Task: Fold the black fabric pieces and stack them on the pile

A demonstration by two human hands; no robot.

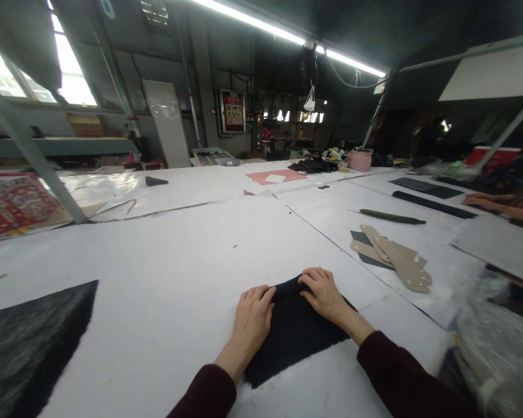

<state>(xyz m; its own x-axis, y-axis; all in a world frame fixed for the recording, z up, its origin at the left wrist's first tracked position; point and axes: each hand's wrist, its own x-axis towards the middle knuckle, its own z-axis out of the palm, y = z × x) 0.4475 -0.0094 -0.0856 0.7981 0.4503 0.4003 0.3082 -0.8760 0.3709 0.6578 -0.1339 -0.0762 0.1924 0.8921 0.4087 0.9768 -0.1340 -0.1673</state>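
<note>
Black cloth point(300, 328) is pinched by left hand point(253, 315) and right hand point(326, 296), beige pieces point(397, 259) lying rightward nearby.

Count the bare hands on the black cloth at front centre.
2: left hand at the far edge of the black cloth, right hand farther right along it.

There is one held black cloth point(294, 328), one cucumber point(391, 217), one pink container point(359, 160).

black cloth point(298, 331), flat on white table point(169, 290)
</note>
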